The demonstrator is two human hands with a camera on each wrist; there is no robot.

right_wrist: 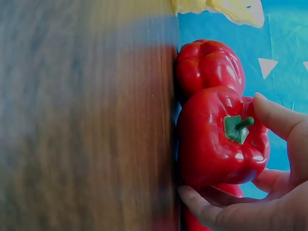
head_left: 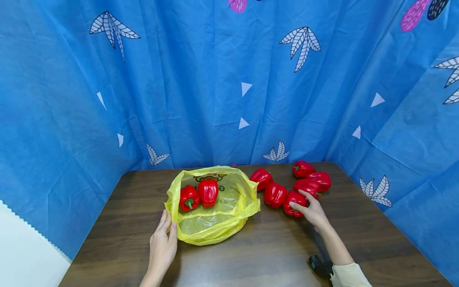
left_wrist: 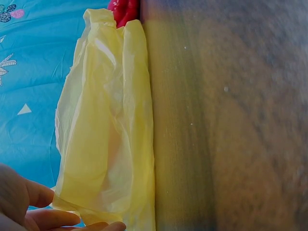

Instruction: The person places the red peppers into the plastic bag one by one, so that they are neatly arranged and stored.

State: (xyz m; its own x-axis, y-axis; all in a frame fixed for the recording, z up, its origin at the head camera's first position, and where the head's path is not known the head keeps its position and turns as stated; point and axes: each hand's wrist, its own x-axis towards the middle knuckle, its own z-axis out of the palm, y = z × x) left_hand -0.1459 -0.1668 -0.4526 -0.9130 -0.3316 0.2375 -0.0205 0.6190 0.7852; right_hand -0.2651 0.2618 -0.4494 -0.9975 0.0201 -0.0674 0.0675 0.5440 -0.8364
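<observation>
A yellow plastic bag (head_left: 211, 236) lies with its mouth wide, two red bell peppers (head_left: 208, 193) inside toward its left. My left hand (head_left: 162, 243) holds the bag's left edge between thumb and fingers; the left wrist view shows the fingertips against the thin yellow plastic (left_wrist: 96, 159). To the right of the bag, my right hand (head_left: 312, 209) grips a red bell pepper (head_left: 292, 205), thumb on one side and fingers on the other. Its green stem (right_wrist: 238, 129) faces the right wrist camera, and the pepper rests at the tabletop.
More red bell peppers sit around the held one: one (head_left: 275, 195) to its left, another (head_left: 261, 178) by the bag's right rim, several (head_left: 307, 186) behind. A dark device (head_left: 320, 268) is by the right wrist. Blue curtain (head_left: 215, 79) surrounds the brown wooden table (head_left: 118, 231).
</observation>
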